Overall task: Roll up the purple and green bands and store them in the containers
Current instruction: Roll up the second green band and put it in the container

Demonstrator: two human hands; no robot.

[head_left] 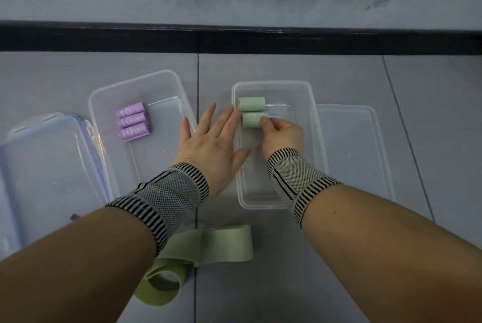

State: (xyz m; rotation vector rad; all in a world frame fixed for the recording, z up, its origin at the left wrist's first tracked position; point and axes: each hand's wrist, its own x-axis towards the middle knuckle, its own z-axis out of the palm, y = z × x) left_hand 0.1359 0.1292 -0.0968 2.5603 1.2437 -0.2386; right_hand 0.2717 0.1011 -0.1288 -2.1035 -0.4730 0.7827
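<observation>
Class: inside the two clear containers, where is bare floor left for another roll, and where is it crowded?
Right container: free nearer the person than the second green roll, which the right hand pinches; crowded at the far end. Left container: free right of and below the purple rolls.

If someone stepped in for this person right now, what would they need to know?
Right hand pinches the second green roll inside the right container, beside the first green roll.
Left hand is open, flat against that container's left wall.
Done: three purple rolls in the left container; two green rolls in the right.
Left: roll the loose green band on the floor and store it. Both lids are off.
</observation>
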